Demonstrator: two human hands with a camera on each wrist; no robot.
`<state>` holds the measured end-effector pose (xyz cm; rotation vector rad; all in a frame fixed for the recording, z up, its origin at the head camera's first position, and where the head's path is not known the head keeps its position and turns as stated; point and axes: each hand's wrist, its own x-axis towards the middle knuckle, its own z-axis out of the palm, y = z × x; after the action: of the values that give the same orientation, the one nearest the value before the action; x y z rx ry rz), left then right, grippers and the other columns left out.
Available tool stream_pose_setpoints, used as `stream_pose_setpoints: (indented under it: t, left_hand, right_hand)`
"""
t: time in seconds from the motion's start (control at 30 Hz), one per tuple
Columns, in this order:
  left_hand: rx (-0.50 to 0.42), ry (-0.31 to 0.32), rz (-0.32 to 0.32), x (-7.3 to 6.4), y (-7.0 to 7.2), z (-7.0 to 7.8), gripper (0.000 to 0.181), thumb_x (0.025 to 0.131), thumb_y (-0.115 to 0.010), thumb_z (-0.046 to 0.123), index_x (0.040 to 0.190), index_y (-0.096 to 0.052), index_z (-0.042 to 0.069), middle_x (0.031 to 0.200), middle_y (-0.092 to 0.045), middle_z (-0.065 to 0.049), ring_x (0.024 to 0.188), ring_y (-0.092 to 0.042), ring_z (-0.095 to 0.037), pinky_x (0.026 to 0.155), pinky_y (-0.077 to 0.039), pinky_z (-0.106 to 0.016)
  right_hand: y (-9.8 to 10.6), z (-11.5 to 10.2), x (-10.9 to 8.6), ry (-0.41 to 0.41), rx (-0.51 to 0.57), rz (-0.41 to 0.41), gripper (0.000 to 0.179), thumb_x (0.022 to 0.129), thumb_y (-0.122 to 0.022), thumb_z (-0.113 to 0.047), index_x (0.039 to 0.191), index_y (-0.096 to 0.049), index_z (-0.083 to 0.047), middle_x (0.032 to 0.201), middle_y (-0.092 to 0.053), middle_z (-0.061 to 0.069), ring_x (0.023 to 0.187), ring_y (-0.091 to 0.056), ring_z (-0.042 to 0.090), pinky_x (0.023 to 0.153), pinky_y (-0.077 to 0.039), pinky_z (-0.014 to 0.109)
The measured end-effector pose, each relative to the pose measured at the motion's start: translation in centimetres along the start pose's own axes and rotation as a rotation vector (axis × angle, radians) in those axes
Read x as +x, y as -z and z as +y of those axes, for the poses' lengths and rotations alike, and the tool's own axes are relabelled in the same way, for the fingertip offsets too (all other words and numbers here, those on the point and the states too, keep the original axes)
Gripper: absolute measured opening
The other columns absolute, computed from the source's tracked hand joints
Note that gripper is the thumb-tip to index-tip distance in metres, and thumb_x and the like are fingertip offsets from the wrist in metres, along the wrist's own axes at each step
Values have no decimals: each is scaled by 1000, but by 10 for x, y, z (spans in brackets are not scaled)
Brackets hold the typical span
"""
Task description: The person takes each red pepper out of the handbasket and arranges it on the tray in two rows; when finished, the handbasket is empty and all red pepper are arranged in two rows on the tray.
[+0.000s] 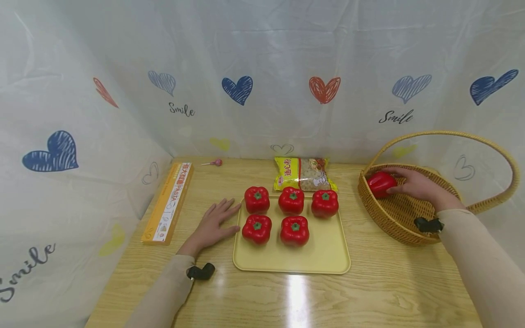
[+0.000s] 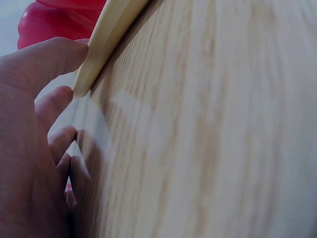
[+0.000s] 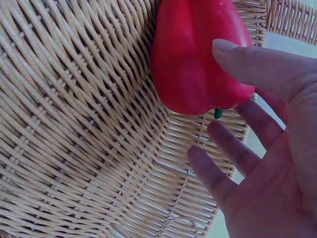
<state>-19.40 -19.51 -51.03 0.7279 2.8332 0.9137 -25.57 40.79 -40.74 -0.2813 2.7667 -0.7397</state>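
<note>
Inside the wicker basket (image 1: 381, 223), my right hand (image 1: 414, 183) holds a red bell pepper (image 1: 381, 183) against the left side. In the right wrist view the thumb (image 3: 235, 54) lies across the pepper (image 3: 198, 64), the index finger passes behind it, and the other fingers spread apart below. Its short green stem points away from the wall. My left hand (image 1: 213, 227) rests with fingers spread on the table, fingertips at the left rim of a yellow tray (image 1: 262, 262). Several red bell peppers (image 1: 294, 231) stand upright on that tray in two rows, green stems up.
A yellow food bag (image 1: 305, 174) lies behind the tray. To the left are an orange pasta box (image 1: 167, 203) and, farther back, a lollipop (image 1: 218, 162). The basket's tall handle (image 1: 447, 133) arches over its opening. A printed curtain (image 1: 279, 123) borders the table.
</note>
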Motion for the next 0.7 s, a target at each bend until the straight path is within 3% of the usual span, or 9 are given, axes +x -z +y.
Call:
stream_pose_setpoints:
  t: [0.37,0.7]
  left_hand:
    - [0,-5,2,-1,0,1,71,93,-68,45,155,-46,19,164,-33,-13,154,-18,-37,124,-7,-55]
    - [12,-9,3,-1,1,1,70,94,-68,45,155,-46,18,164,-33,-13,154,-18,-37,124,-7,-56]
  right_hand:
    - [-1,2,-1,8,27,-19,68,93,-74,-18,149,-41,4,141,-48,37,123,-50,52,101,-39,68]
    - [-1,1,-4,-39,72,-37,74,92,-75,-29,148,-40,4,144,-43,38,130,-42,56,104,-34,74]
